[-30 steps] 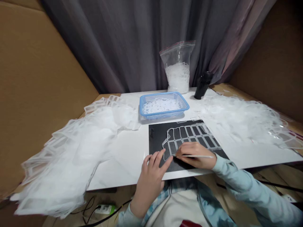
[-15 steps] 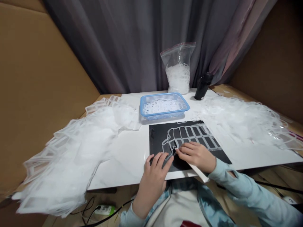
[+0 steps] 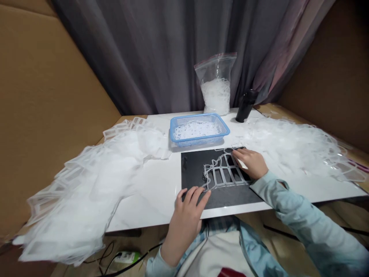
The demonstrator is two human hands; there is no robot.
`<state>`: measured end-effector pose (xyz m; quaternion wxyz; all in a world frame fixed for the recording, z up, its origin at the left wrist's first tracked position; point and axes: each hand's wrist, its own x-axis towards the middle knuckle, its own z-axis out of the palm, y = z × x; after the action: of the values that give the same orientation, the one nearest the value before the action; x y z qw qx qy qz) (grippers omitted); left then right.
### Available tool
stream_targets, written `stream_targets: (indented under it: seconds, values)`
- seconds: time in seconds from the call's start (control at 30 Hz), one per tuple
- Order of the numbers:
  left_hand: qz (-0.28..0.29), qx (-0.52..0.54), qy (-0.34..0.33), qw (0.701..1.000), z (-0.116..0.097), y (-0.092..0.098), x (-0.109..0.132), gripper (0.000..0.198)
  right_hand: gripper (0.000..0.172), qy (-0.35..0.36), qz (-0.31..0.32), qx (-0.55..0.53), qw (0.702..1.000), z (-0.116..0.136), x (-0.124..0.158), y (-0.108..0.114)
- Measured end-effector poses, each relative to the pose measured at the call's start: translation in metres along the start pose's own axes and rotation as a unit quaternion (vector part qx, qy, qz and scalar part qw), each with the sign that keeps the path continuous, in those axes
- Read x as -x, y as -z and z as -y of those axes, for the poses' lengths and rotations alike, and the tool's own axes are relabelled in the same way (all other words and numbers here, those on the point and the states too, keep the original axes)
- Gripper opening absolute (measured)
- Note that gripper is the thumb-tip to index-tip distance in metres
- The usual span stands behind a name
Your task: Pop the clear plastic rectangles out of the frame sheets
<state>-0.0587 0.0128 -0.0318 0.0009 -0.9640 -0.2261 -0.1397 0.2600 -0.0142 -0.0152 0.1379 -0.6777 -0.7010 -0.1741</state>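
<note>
A soft white grid of joined rectangular frames (image 3: 218,176) lies on a black mat (image 3: 191,163), its left end bunched and crumpled. My left hand (image 3: 188,207) rests at the mat's front edge, fingers spread, with the fingertips touching the grid's lower left corner. At the far side of the grid is my right hand (image 3: 251,163), its fingers pinched together. A slim white stick-like tool (image 3: 242,164) sticks out from under that palm. Its tip and what the fingertips touch are hard to make out.
Behind the mat stands a blue basket (image 3: 200,141) of small white pieces. Farther back are a zip bag (image 3: 216,94) of white pieces and a black bottle (image 3: 246,105). Piles of translucent white sheets lie left (image 3: 115,169) and right (image 3: 294,148).
My right hand has moved away from me and right, from the grid's near left part to its far side. The grid's left end is more crumpled. My left hand has stayed put.
</note>
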Motion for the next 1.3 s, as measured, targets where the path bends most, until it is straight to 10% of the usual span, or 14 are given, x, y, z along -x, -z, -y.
stream_targets:
  seconds: [0.2,0.77,1.3]
  values:
    - [-0.018,0.004,0.008,1.0,-0.001,-0.002,0.0,0.071,0.025,-0.102,-0.031,-0.106,0.989,-0.014,0.01,-0.001]
    - [0.02,0.015,0.017,1.0,-0.011,-0.006,-0.01,0.082,0.028,0.01,0.104,-0.476,0.873,0.049,0.018,0.014]
    - [0.015,0.024,0.04,0.999,-0.023,-0.008,-0.022,0.074,0.021,0.172,0.032,-0.307,0.936,0.064,0.026,0.025]
